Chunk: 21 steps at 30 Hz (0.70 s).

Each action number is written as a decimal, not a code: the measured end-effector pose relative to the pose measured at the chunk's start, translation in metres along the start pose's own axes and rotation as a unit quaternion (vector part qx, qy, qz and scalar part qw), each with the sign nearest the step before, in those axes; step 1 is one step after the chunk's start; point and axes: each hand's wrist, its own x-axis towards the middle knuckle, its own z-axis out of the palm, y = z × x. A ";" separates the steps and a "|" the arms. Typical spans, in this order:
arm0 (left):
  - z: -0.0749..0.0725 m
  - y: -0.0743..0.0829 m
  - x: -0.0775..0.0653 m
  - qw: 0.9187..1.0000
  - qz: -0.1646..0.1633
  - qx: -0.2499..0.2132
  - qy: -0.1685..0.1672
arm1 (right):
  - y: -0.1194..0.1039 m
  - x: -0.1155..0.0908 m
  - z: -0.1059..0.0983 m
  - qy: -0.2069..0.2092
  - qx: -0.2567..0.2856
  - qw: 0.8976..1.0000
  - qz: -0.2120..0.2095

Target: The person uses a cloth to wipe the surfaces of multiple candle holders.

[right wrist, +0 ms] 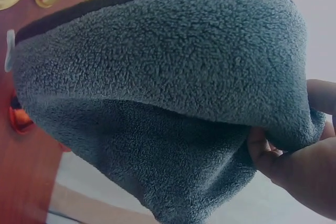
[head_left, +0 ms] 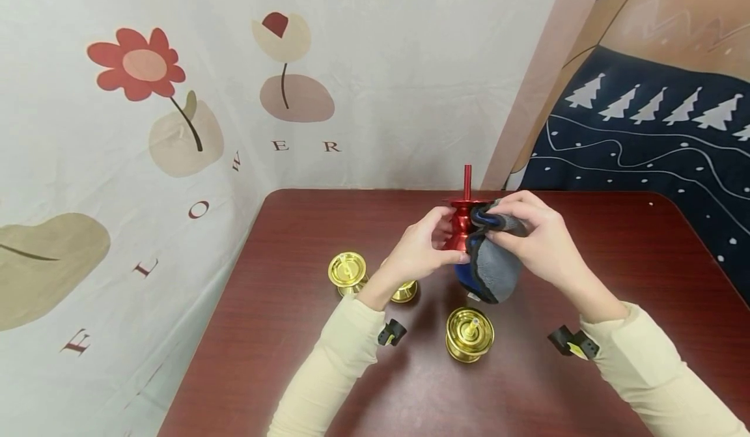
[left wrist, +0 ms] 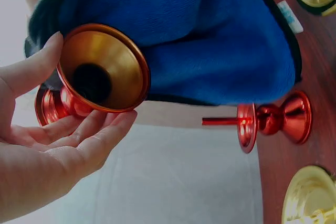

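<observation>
Nearest, two cream sleeves [head_left: 328,368] are stretched over a glossy dark-red table [head_left: 263,333]. Above it a red candlestick [left wrist: 97,51] is gripped by the left hand [head_left: 417,245] — thumb and fingers curved about its hollow base. To the candlestick's right, a blue-and-grey cloth [head_left: 498,267] is pinched by the right hand [head_left: 539,235], its thumb and fingers closed on a fold. Three gold candlesticks [head_left: 469,340] are set out: one in front of the held candlestick, two to its left. Beyond it, a second red candlestick [left wrist: 268,121] is stood upright. Behind it, a pale hanging [head_left: 410,85] is printed with flowers and letters — and, off to its right, navy fabric [head_left: 662,215] is patterned with white trees.
</observation>
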 end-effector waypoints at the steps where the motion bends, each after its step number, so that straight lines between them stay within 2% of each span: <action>1: 0.000 0.000 0.000 1.000 0.000 0.002 0.000 | -0.002 0.000 0.001 -0.001 -0.004 1.000 -0.008; 5: -0.002 -0.001 0.000 1.000 -0.009 -0.006 -0.009 | -0.003 0.001 0.001 -0.005 -0.014 1.000 -0.021; 9: -0.006 -0.003 0.000 0.999 -0.020 -0.043 -0.028 | 0.002 0.001 -0.002 -0.015 0.002 1.000 -0.008; 15: -0.015 -0.006 -0.001 0.992 0.005 -0.112 -0.060 | 0.014 0.002 -0.008 -0.036 0.036 0.998 0.039; 18: -0.018 -0.006 -0.002 0.988 0.020 -0.132 -0.081 | 0.022 0.001 -0.007 -0.045 0.054 0.996 0.061; 21: -0.019 -0.006 -0.002 0.986 0.020 -0.135 -0.096 | 0.027 0.000 -0.005 -0.046 0.068 0.995 0.063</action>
